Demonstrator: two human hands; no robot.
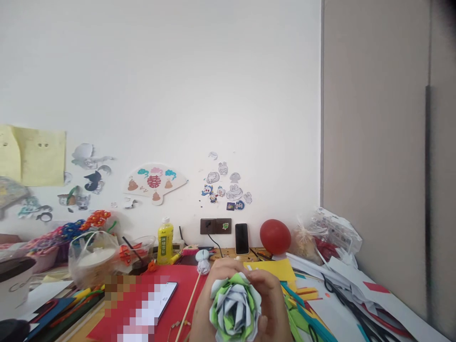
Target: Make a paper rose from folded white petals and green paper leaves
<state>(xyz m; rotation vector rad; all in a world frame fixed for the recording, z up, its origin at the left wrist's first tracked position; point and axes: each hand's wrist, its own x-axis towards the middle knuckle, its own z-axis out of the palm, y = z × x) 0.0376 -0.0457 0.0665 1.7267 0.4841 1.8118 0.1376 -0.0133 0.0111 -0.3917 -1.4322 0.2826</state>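
A folded paper flower [235, 308] in white and light green faces me at the bottom centre. Cupped around its left side and back is my left hand [213, 280]. My right hand [276, 297] wraps its right side, a fingertip showing near the lower petals. Whatever lies beneath the flower is hidden. Just left of my hands, a thin wooden stick [190, 304] slants up to a small whitish ball with a pale blue top [203, 261]. Red paper [188, 280] lies under the stick, and yellow paper [281, 270] behind my right hand.
A phone [167, 297] lies on the red paper; another phone [242, 239] leans on the wall. A yellow bottle [165, 241] and a red balloon [275, 236] stand at the back. Black-handled scissors [342, 297] lie among paper strips on the right. Pens and a bagged tub [96, 261] crowd the left.
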